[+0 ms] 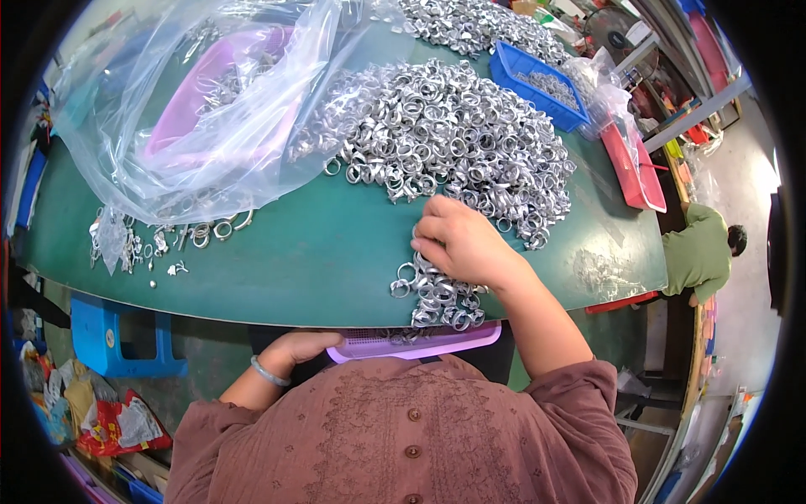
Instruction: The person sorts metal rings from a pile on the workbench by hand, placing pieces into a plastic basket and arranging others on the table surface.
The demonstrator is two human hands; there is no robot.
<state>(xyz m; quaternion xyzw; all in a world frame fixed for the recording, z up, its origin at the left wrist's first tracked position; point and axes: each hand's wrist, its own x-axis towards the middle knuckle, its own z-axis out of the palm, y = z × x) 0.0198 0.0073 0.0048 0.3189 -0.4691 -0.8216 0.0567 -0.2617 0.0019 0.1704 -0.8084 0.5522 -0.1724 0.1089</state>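
Observation:
A large heap of silver metal rings (pixel 470 126) lies on the green tabletop (pixel 311 252). At the heap's near edge, my right hand (pixel 457 239) is closed with its fingers curled down on some rings; its fingertips are partly hidden. A smaller cluster of rings (pixel 445 298) runs from beneath that hand to the table's front edge. Below this edge sits a purple plastic basket (pixel 478 338) with rings inside, partly under the tabletop. My left hand (pixel 312 344) grips the basket's left end, thumb along the rim, other fingers hidden.
At the left, clear plastic sheeting (pixel 252 181) covers a pink basket (pixel 180 101). Loose metal pieces (pixel 134 248) lie in front of it. A blue tray (pixel 537 84) and a red basket (pixel 634 172) flank the heap. A blue stool (pixel 117 336) stands below; another person (pixel 701 252) is at right.

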